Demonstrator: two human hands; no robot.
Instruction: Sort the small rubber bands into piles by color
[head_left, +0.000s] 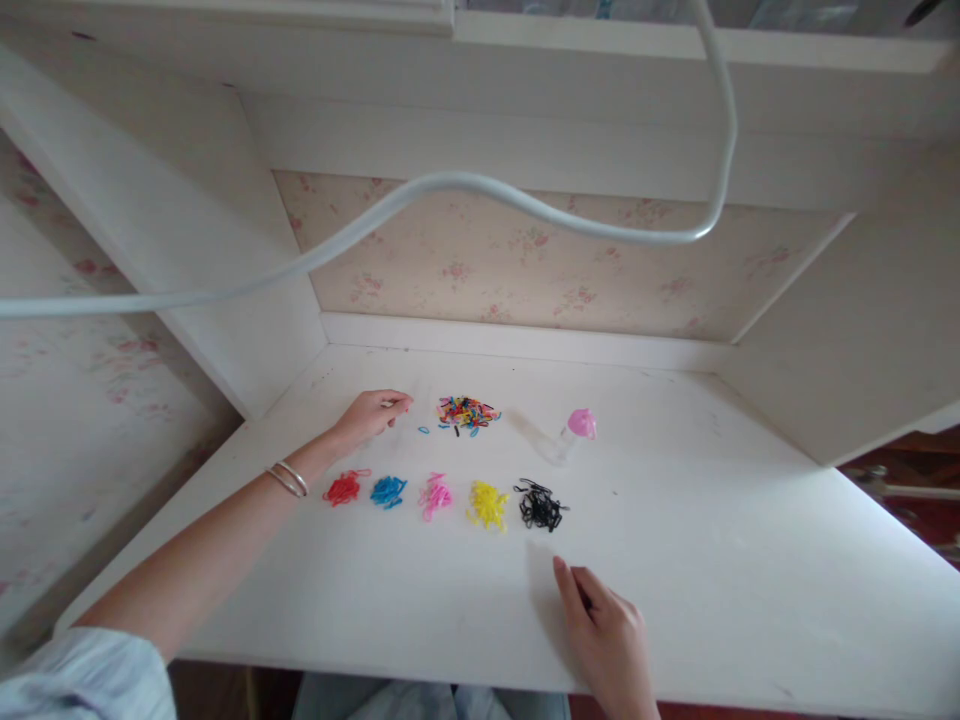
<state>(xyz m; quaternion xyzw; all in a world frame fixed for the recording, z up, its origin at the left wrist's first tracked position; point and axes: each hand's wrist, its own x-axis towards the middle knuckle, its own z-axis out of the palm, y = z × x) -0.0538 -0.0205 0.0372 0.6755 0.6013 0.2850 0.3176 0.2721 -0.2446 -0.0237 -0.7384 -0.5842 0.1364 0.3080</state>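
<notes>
My left hand (373,415) is pinched at the fingertips, with a tiny red bit showing there that looks like a red rubber band. It is just left of a mixed heap of coloured rubber bands (466,412), where a single blue band (424,430) lies apart. Sorted piles form a row in front: red bands (345,488), blue bands (388,491), pink bands (436,496), yellow bands (487,505) and black bands (541,504). Close to the table's front edge, my right hand (606,630) rests with curled fingers, nothing visible in them, below the black pile.
A small clear bottle with a pink top (582,424) is right of the mixed heap. The white table (720,560) is bounded by side panels and a back wall. A white cable (465,182) crosses the upper view.
</notes>
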